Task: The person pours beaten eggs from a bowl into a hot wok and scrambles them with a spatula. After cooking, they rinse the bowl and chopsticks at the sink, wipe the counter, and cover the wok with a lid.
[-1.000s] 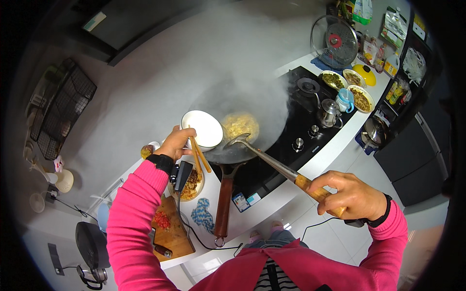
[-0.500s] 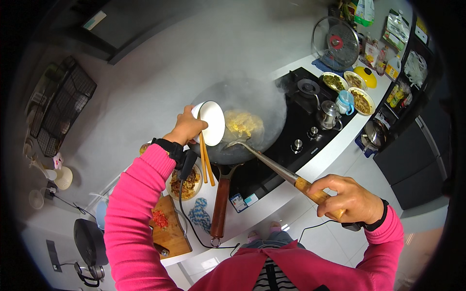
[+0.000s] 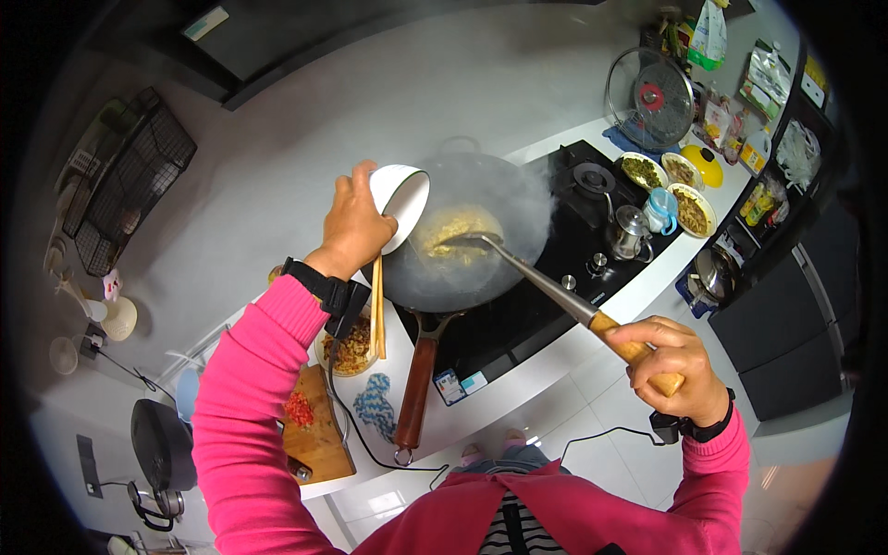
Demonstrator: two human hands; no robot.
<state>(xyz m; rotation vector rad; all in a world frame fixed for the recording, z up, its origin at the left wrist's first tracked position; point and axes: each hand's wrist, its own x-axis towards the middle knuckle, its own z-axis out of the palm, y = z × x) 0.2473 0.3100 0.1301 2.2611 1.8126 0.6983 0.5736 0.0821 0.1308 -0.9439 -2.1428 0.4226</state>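
Observation:
My left hand (image 3: 351, 227) grips a tilted white bowl (image 3: 410, 211) at the left side of the wok (image 3: 444, 291), its mouth facing the wok. A pair of wooden chopsticks (image 3: 377, 319) hangs down from the same hand. My right hand (image 3: 680, 363) is closed round the wooden end of a long metal wok spatula (image 3: 550, 289). The spatula's blade rests in yellow, egg-like food (image 3: 458, 222) in the wok. Steam rises and partly veils the wok's far side. The wok's brown wooden handle (image 3: 421, 388) points toward me.
The wok sits on a black gas hob (image 3: 504, 333). To its right stand a metal kettle (image 3: 631, 231), a blue-lidded jar (image 3: 660, 211) and several dishes (image 3: 691, 211). Left of the handle are a plate of food (image 3: 351, 351), a patterned cloth (image 3: 375, 405) and a cutting board (image 3: 324, 444) with chopped red pieces.
The spatula blade has moved from the food's near edge into the food, which looks more broken up. My right hand has shifted slightly right. The bowl is tilted differently, with more of its outside showing.

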